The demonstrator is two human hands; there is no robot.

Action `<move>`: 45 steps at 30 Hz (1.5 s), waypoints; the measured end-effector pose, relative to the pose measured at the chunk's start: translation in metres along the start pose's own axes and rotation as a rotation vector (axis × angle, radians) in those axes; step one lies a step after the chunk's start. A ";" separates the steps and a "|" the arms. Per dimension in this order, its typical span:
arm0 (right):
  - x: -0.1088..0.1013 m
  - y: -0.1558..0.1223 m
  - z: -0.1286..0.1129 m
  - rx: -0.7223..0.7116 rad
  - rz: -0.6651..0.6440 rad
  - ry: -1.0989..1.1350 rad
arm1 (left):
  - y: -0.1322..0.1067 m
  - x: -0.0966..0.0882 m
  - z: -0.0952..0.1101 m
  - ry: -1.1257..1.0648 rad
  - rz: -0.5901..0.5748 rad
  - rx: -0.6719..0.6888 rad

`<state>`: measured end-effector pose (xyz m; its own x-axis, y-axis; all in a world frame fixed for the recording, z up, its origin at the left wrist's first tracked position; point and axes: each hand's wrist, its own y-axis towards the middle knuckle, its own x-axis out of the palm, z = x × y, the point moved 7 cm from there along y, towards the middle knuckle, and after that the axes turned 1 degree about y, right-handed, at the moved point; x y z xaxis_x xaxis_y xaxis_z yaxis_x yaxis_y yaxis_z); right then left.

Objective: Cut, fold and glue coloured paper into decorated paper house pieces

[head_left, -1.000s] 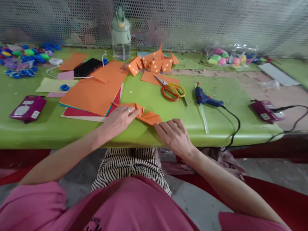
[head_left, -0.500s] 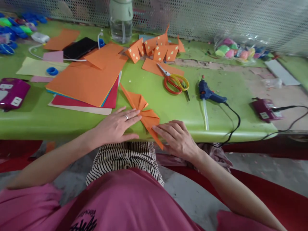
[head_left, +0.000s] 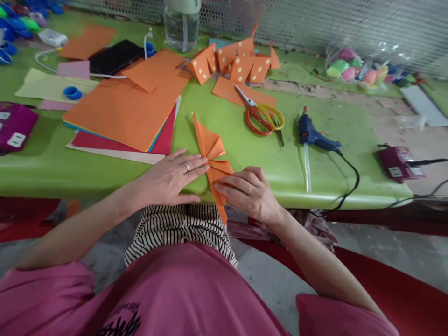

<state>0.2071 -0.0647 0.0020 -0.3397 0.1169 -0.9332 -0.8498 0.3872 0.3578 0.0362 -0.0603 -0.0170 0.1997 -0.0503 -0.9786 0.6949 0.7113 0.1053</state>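
Observation:
A folded piece of orange paper (head_left: 211,141) with fan-like pleats and long pointed ends lies at the table's front edge, its lower tip jutting past it. My left hand (head_left: 171,176), a ring on one finger, is flat with fingers stretched out; its fingertips press on the pleated middle. Curled fingers of my right hand (head_left: 250,191) grip the paper's lower right part, and the thumb is hidden. Beyond the hands, scissors (head_left: 261,112) with red and yellow handles rest partly on an orange paper strip (head_left: 227,91).
Stacked coloured sheets (head_left: 119,112) lie left, below a black phone (head_left: 115,57). A blue glue gun (head_left: 317,133) with a cord stands right. Orange dotted paper shapes (head_left: 238,60), a water bottle (head_left: 182,28) and a bag of colourful pieces (head_left: 364,67) are at the back.
The folded paper has turned steeper, its upper tip moving right and its lower tip left. My right hand has shifted left, further over the paper. My left fingertips stay on the middle.

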 end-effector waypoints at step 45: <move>0.028 0.058 0.088 0.512 -0.291 0.275 | 0.041 -0.014 0.012 0.211 0.047 0.091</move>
<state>0.1840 0.0417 -0.0062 -0.2733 -0.2709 -0.9230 -0.6461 0.7626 -0.0325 0.0701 -0.0392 0.0032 0.0913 0.1356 -0.9865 0.7495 0.6429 0.1578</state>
